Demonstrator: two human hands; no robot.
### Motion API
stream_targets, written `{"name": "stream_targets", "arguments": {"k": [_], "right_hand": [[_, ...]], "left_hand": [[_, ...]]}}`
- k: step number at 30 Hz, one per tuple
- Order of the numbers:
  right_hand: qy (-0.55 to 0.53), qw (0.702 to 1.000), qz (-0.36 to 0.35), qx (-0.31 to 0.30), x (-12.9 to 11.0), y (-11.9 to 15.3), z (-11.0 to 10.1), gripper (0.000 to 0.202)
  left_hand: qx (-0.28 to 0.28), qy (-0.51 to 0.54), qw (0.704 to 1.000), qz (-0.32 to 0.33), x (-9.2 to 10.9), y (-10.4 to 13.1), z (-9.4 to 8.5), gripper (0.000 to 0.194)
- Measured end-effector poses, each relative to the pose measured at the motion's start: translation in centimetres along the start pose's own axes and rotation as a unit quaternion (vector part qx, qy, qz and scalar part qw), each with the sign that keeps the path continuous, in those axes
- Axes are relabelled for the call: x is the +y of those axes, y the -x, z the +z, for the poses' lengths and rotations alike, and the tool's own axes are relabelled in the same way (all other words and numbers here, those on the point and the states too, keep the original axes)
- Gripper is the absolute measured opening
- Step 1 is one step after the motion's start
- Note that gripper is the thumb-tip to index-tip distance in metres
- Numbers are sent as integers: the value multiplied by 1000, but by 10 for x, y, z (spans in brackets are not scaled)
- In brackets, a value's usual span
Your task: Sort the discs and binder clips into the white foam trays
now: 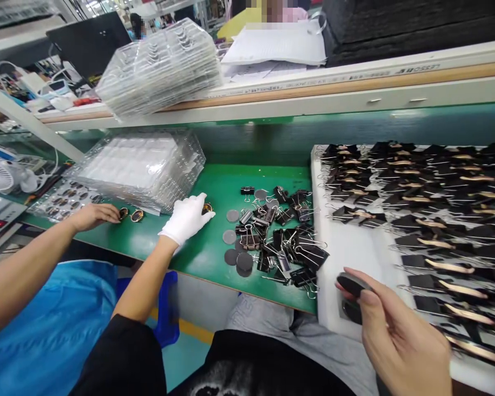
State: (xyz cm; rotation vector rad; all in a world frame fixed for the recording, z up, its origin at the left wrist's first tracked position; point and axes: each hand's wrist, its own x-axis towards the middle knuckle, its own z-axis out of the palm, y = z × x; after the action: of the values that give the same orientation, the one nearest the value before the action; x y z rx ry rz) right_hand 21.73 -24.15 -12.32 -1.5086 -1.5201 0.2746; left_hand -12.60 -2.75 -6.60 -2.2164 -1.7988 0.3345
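Observation:
My left hand [185, 219], in a white glove, reaches over the green table [214, 179]. Its fingers are spread around a small round gold-rimmed piece [207, 208]; whether they grip it is unclear. My bare right hand [400, 330] pinches a dark round disc [353, 284] between thumb and fingers, above the near left part of the white tray [352, 245]. A second dark disc [351, 312] shows just below it. Black binder clips [286, 236] lie heaped between my hands, with loose grey discs [244, 261] along their left side.
Rows of black clips holding curved light pieces [449, 267] fill much of the tray. At left, a co-worker's hand [97, 215] touches one of two gold-rimmed pieces [136, 215]. Clear plastic trays [136, 165] are stacked behind. A shelf edge [272, 104] crosses above the table.

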Motion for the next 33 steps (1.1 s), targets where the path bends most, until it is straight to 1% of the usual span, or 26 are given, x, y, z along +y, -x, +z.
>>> {"name": "stream_targets", "arguments": {"k": [2,4,5,7,8,10,12,14,16,19,21,23,26,27,28,30,31,32,33], "right_hand": [[-112,991,61,-39,-7,-7,3,30],[-211,970,106,-53,-16,-17,10,30],[-249,959,123,-47,-22,-23,14,32],[-299,943,143,-17,-34,-35,22,37],[-306,941,142,-3,-39,-40,26,39],[-282,951,125,19,-46,-48,32,41],[-250,962,103,32,-48,-52,34,43],[-262,960,98,30,-46,-51,34,45],[-316,941,119,19,-42,-49,32,47],[-380,911,160,8,-35,-46,28,45],[-397,901,174,26,-33,-47,26,41],[-411,890,188,60,-31,-50,27,41],[-426,873,215,101,-31,-54,31,48],[-425,872,220,106,-32,-55,33,47],[-418,874,221,108,-32,-55,34,44],[-393,888,214,103,-33,-56,36,35],[-379,896,211,94,-34,-57,36,33],[-370,902,208,76,-34,-58,36,32],[-366,906,208,50,-33,-59,34,32]], "left_hand": [[9,44,999,9,4,-3,-7,61],[43,106,992,48,12,-2,-19,70],[67,137,985,84,19,-1,-27,74],[106,182,960,185,38,4,-47,75],[119,194,943,241,49,6,-57,73],[133,204,905,349,72,10,-78,67],[160,212,854,447,93,10,-93,65],[192,218,803,520,109,6,-99,68],[218,222,766,562,120,-1,-98,75],[235,253,726,594,132,-10,-87,79],[226,302,710,595,136,-13,-81,77],[203,363,693,589,137,-11,-78,77],[144,452,664,578,136,-4,-79,84],[127,479,667,556,136,-2,-79,81],[111,499,678,528,136,0,-80,74],[82,510,711,477,139,4,-80,47],[67,501,727,465,141,5,-80,34],[52,485,741,462,142,5,-81,26],[38,466,752,464,142,5,-82,24]]}}
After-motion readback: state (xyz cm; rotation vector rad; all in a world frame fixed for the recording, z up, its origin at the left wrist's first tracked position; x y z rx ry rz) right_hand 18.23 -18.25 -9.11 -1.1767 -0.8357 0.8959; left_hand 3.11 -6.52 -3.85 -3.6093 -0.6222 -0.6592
